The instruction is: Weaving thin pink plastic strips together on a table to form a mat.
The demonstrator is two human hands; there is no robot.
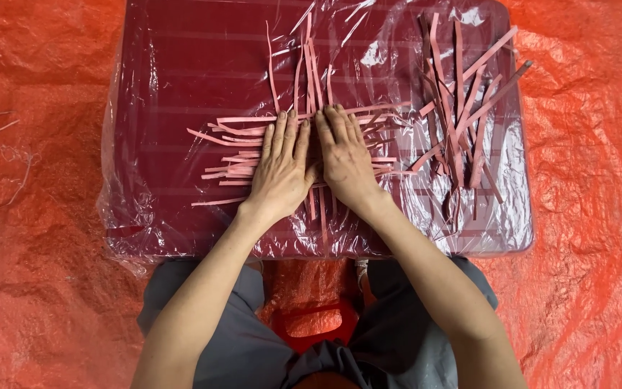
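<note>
Lying crosswise, left-right over near-far, pink strips (253, 137) sit under left hand (280, 169) and right hand (345, 160), both flat, open, palms-down.

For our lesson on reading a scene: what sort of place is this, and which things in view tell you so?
Probably an informal floor-level craft workspace. An orange plastic tarp covers the ground, a low dark red table wrapped in clear plastic film serves as the bench, and thin pink paper-like strips lie across it under the left hand and right hand.
</note>
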